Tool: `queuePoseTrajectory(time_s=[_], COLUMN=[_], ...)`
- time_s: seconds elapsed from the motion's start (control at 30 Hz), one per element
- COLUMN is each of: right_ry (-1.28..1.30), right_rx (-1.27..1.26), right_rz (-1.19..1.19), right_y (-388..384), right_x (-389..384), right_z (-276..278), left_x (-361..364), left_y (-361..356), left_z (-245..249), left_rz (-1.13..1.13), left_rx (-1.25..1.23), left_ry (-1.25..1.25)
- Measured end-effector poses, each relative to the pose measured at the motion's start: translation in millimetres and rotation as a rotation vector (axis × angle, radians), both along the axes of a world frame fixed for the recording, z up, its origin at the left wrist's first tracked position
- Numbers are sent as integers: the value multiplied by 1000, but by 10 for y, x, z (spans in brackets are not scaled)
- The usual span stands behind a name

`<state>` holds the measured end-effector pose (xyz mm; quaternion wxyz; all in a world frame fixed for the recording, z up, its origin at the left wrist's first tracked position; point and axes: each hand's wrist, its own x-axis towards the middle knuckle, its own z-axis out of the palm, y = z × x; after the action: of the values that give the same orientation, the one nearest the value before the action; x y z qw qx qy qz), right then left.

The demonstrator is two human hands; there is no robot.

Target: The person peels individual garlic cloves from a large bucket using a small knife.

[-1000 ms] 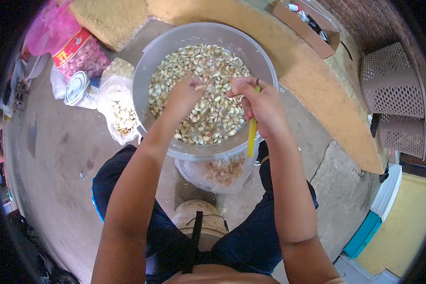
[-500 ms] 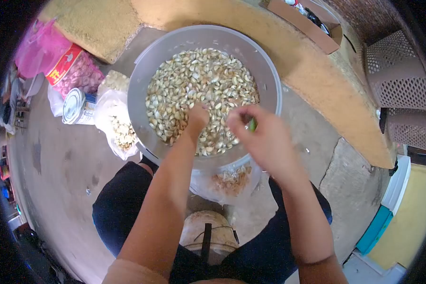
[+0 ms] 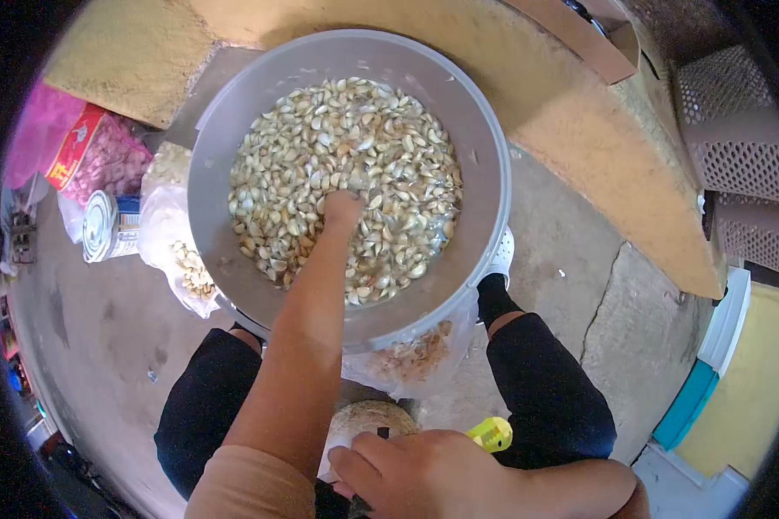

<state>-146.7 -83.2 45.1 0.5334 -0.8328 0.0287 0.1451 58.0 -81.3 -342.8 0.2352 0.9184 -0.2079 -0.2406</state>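
Lettering on red bag (image 3: 95, 160) unreadable. Left hand (image 3: 342, 212) sunk among cloves (image 3: 346, 130) in basin (image 3: 486, 173), grasp hidden; right hand (image 3: 415, 476), below basin, clasps yellow tool (image 3: 492, 432).

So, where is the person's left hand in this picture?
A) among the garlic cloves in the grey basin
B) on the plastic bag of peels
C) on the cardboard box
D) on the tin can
A: the left hand reaches down among the garlic cloves inside the grey basin, while the right hand is low near the lap, gripping a yellow-handled tool.
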Motion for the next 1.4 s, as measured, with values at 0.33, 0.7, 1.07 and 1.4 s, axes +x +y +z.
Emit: queuePoseTrajectory(time_s=[0.33,0.7,1.07,1.4], right_ry=[113,133,103,-103], right_rx=[-63,-210,373,384], right_rz=[130,-267,-869,-768], right_y=[-151,-424,-661,-334], right_x=[-52,118,424,646], right_z=[-54,-229,-432,-404], left_x=[-15,23,-229,-431], left_y=[187,271,180,827], left_z=[-10,1377,3203,3652], left_rz=[194,117,-184,-33], left_rx=[-175,-504,-581,-675], left_ry=[343,730,899,634])
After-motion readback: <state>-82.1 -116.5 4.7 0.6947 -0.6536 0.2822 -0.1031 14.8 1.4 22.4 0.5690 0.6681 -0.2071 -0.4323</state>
